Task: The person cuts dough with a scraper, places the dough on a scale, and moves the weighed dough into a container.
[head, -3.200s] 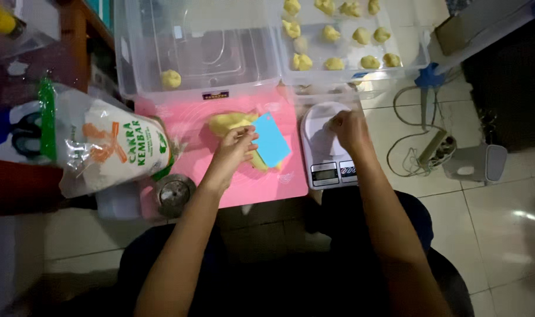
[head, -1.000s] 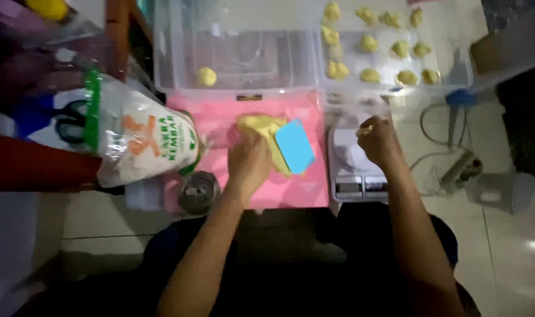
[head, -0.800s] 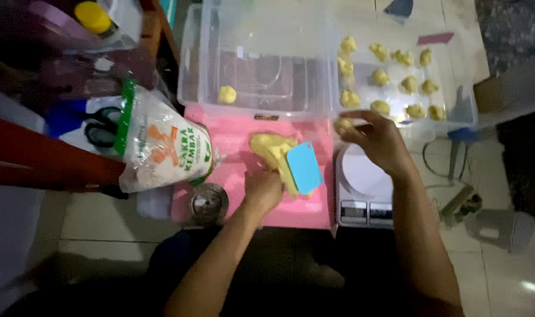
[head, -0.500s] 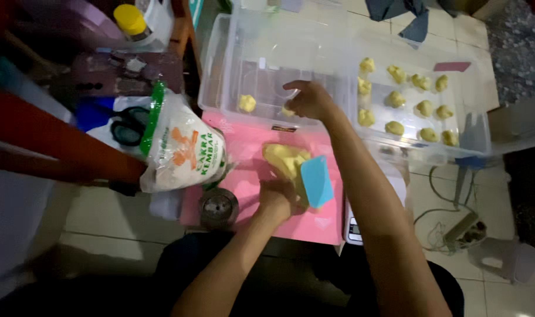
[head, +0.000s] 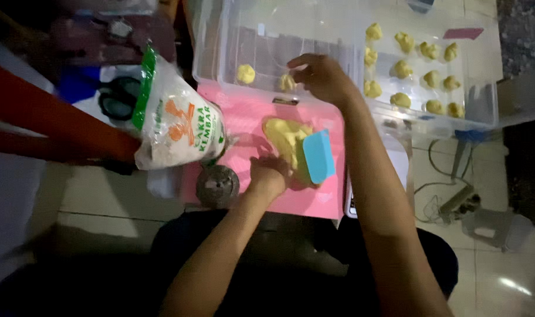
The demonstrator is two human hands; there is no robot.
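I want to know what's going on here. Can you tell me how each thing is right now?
Left hand: resting on the pink mat by the dough.
Right hand: setting a dough ball in the clear box.
Dough lump: flattened on the pink mat.
Blue scraper: lying on the dough.
Flour bag: upright, open at top.
Second box: holding rows of dough balls.
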